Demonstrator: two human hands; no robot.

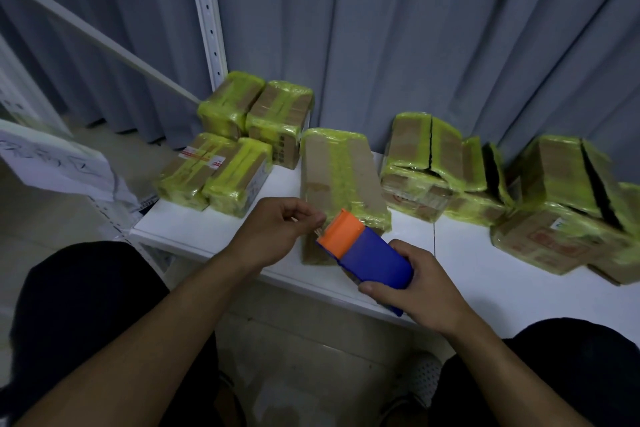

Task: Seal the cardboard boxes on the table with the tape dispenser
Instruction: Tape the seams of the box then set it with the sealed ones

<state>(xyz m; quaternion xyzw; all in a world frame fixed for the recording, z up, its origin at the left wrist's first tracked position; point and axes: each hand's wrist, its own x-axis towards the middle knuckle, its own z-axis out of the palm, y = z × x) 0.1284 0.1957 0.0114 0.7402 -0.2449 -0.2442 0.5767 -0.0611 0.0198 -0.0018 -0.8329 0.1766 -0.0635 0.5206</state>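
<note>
Grey pleated curtain point(415, 28) across the whole back, with a white perforated shelf upright point(206, 10) in front of it on the left. A white table point(485, 274) runs from centre to the right edge, and I'm seated at it with my dark-trousered knees point(79, 305) low in view.

Cardboard boxes banded in yellow-green tape sit on the table in two groups. The left stack point(221, 163) is at the far left corner. The right pile point(519, 191) is along the curtain, and some of its boxes show dark open seams on top. Between them is one long box point(341, 170), lying lengthwise toward me with a yellow-green strip down its top. Its near end is behind the dispenser.

Off the table to the left there are loose white sheets point(59, 159).

The tape dispenser point(367, 253) has a blue body and an orange head. It is over the table's near edge, in front of the long box, with the head pointing away and to the left.

My right hand point(415, 291) wraps the blue body from the near end, fingers on top and thumb underneath.

My left hand point(277, 229) is just left of the orange head, fingers curled, thumb and forefinger tips pressed together right at the head's edge. A thin pale sliver shows there. It is too blurred to tell if I'm actually holding tape.
</note>
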